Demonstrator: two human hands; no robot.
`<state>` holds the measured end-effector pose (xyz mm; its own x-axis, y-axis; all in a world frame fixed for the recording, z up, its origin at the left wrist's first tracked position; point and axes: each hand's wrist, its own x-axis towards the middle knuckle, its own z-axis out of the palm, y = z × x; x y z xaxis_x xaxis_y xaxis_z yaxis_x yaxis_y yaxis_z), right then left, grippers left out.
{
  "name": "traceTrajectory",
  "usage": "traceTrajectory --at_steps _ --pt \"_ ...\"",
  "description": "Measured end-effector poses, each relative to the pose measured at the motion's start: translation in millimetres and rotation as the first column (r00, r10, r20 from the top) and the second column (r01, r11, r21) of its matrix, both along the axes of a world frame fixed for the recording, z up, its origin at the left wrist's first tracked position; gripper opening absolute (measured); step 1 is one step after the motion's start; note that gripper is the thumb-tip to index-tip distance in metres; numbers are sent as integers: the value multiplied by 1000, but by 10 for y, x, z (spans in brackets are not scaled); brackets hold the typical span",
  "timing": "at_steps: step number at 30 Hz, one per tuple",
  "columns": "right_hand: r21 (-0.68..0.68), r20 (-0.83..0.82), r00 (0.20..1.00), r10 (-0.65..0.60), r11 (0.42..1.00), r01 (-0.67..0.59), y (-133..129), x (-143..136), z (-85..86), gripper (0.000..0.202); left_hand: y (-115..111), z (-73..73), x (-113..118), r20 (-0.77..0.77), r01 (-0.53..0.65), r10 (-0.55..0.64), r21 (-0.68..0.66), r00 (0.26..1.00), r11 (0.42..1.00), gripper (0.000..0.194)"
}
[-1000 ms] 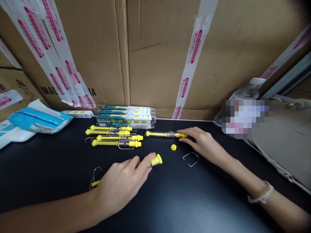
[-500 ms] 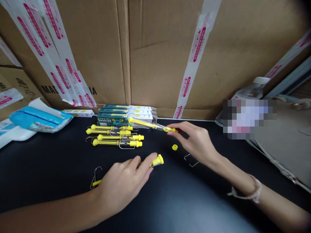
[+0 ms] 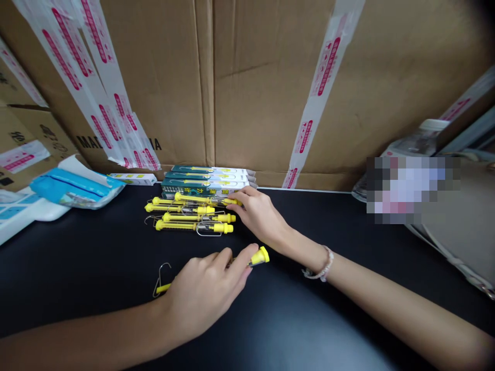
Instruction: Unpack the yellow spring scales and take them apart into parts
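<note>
A big brown carton, striped with red-and-white tape, stands like a wall beyond both hands, and the black tabletop spreads beneath them. Well off to the right hand's right I see a beige bag, with a clear bottle standing just behind it, partly lost in a blurred patch. Far to the left hand's left, a blue packet lies on a white object that I can't make out. Just beyond the right hand sits a stack of small printed boxes, green and white. Nearest the person, the left hand is closed around a yellow-capped tube, the cap poking out past thumb and forefinger. The right hand has thumb and fingers pinched on the end of another yellow tube, its length running to that hand's left, in front of the boxes; I can't tell whether it touches the four yellow tubes lying beside that hand. A pale bracelet circles the right wrist. Smallest, a bent wire hook shows just left of the left hand, by a yellow rod end.
</note>
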<state>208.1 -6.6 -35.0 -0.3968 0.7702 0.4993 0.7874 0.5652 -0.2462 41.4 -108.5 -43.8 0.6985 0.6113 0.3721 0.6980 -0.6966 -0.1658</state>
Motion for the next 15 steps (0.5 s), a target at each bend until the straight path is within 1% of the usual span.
traceTrajectory --at_steps 4,8,12,15 --pt "-33 40 999 -34 999 35 -43 -17 2 23 10 -6 0 5 3 -3 12 1000 1000 43" --pt "-67 57 998 -26 997 30 -77 20 16 22 18 -24 3 12 9 -9 32 1000 999 40" --pt "-104 24 1000 -3 995 5 -63 89 -9 21 22 -43 3 46 13 -15 64 999 998 35" --pt "-122 -14 1000 20 992 -21 -45 140 -43 22 26 -47 -5 52 19 -21 47 998 999 33"
